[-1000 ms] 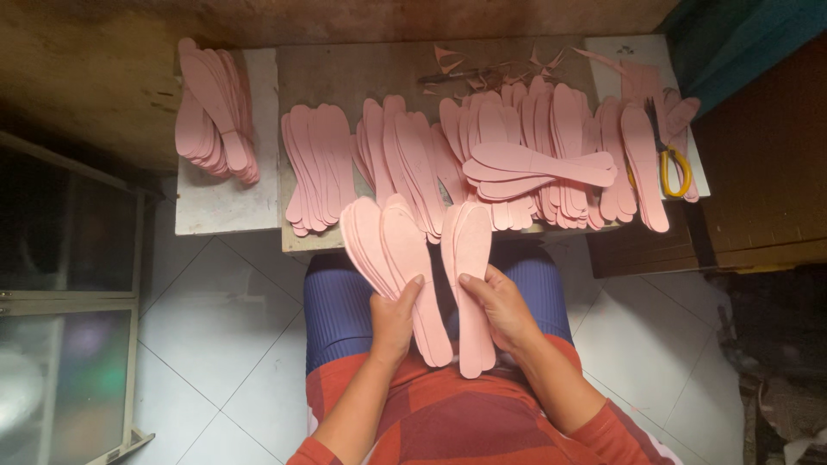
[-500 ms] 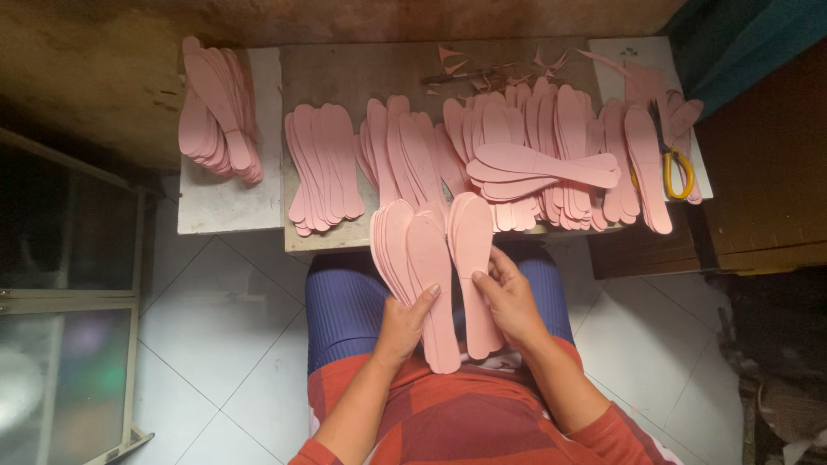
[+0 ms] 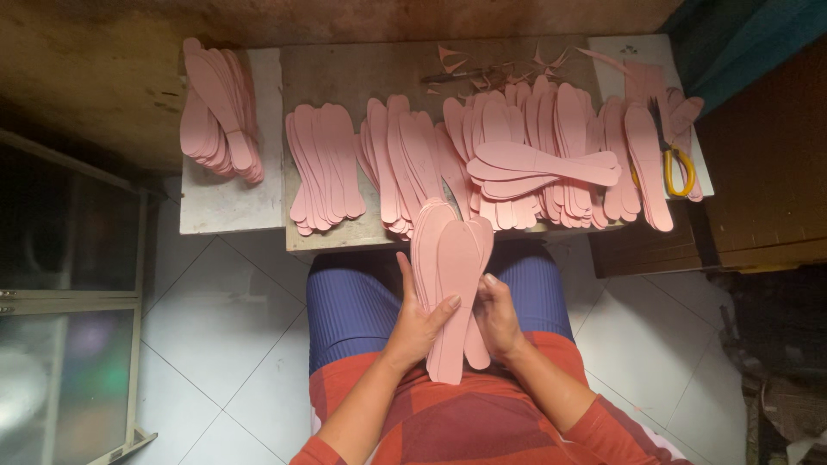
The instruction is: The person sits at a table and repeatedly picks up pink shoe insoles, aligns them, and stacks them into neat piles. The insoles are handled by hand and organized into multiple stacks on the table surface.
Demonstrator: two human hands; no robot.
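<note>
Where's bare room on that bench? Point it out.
Bare patches: the white slab below the far-left sole stack, and the bench behind the middle stacks. From the centre to the scissors it is crowded with soles.

White tile floor, low wood bench, glass cabinet left

Left hand, right hand — both closed.
</note>
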